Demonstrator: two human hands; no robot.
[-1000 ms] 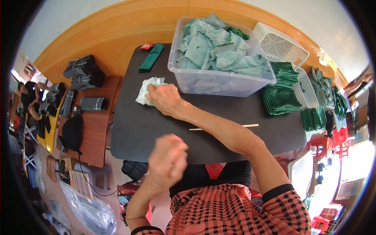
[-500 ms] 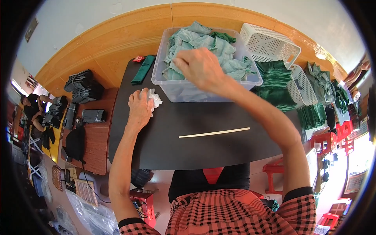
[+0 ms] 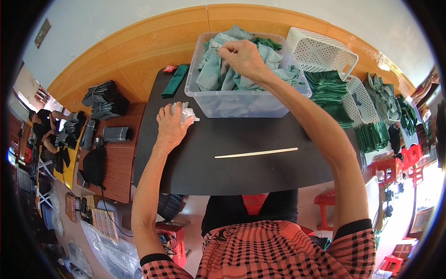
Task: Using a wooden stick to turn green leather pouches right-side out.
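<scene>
The right hand (image 3: pixel 244 58) pinches a pale green cloth (image 3: pixel 210 74) in the clear tub (image 3: pixel 241 104), far on the desk (image 3: pixel 195 174); tugging could drag neighbouring cloths (image 3: pixel 274 58) out. The left hand (image 3: pixel 172 128) spreads its fingers over a white wad (image 3: pixel 187 113) at left, grip hard to tell. Since the earlier frame, the right hand has shifted farther back.

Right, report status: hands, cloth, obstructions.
Left hand on crumpled white wad. Right hand apparently pinching pale green cloth in clear bin. Thin stick on black table, blocking neither hand.
</scene>
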